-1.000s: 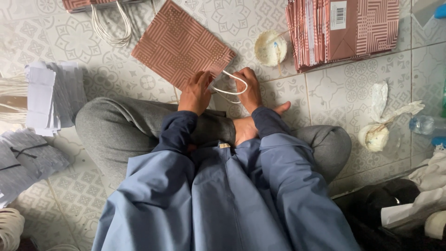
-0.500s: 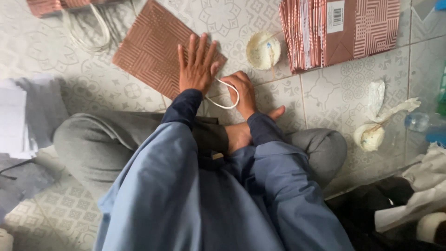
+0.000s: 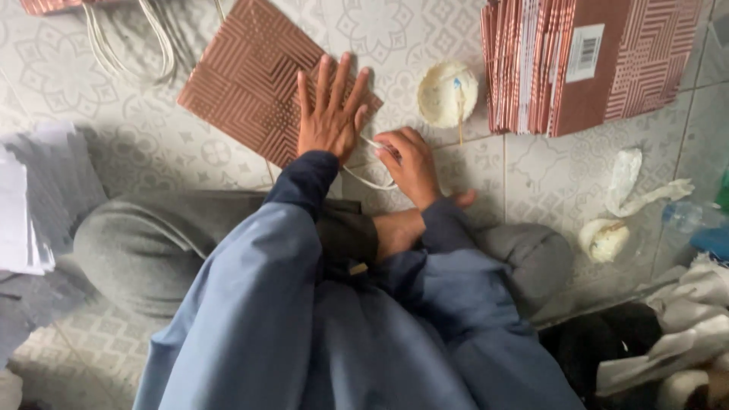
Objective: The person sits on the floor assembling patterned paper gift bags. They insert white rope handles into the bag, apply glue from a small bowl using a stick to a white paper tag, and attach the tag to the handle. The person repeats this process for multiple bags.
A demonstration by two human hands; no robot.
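Observation:
A flat copper-brown patterned paper bag (image 3: 250, 83) lies on the tiled floor in front of my crossed legs. My left hand (image 3: 330, 114) presses flat on its near right corner, fingers spread. My right hand (image 3: 410, 163) sits just right of it, fingers curled on the bag's white cord handle (image 3: 368, 181), which loops out from under the bag's edge.
A stack of the same flat bags (image 3: 592, 61) stands at the top right. A small round white dish with a stick (image 3: 448, 95) sits between the stack and my hands. White cords (image 3: 125, 45) lie top left, paper sheets (image 3: 30, 220) at left, crumpled white wrappers (image 3: 615, 220) at right.
My left hand slid from the bag's near edge up onto its surface and spread flat. My right hand stayed on the cord handle. The view shifted and the bag sits further left.

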